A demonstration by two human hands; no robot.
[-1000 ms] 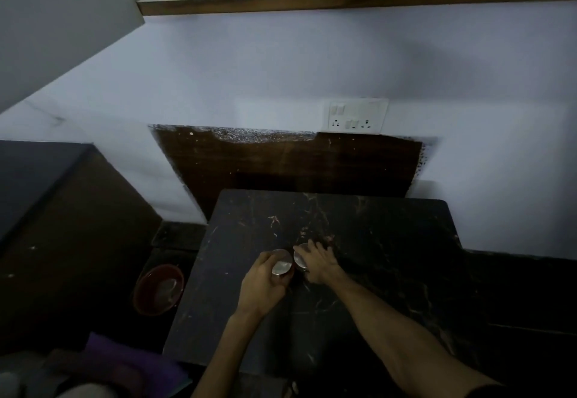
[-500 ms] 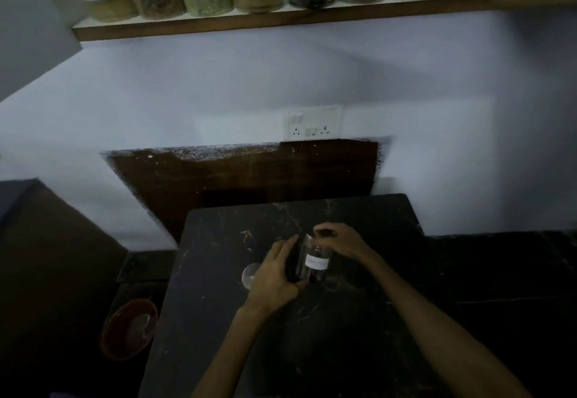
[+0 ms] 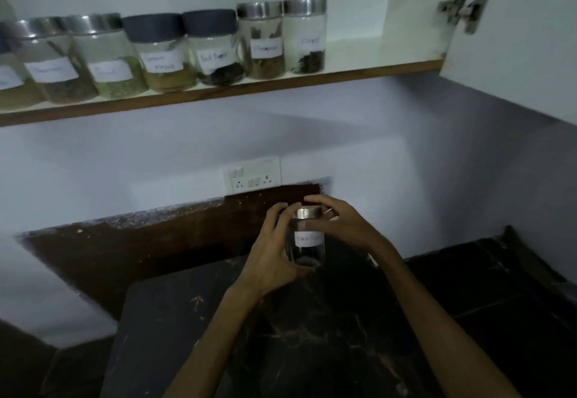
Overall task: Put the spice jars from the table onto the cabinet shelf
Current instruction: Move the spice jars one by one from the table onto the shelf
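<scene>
Left hand (image 3: pixel 268 260) wraps the upright spice jar (image 3: pixel 307 241) low down; right hand (image 3: pixel 340 226) curls over its steel lid. Jar's above the table (image 3: pixel 187 319), and the free shelf (image 3: pixel 374 60) spot sits up at one o'clock, nearer the right hand.

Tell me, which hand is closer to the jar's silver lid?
Right. The right hand curls its fingers over the silver lid of the jar, touching it. The left hand grips the glass body lower down, only its fingertips reaching up beside the lid.
</scene>
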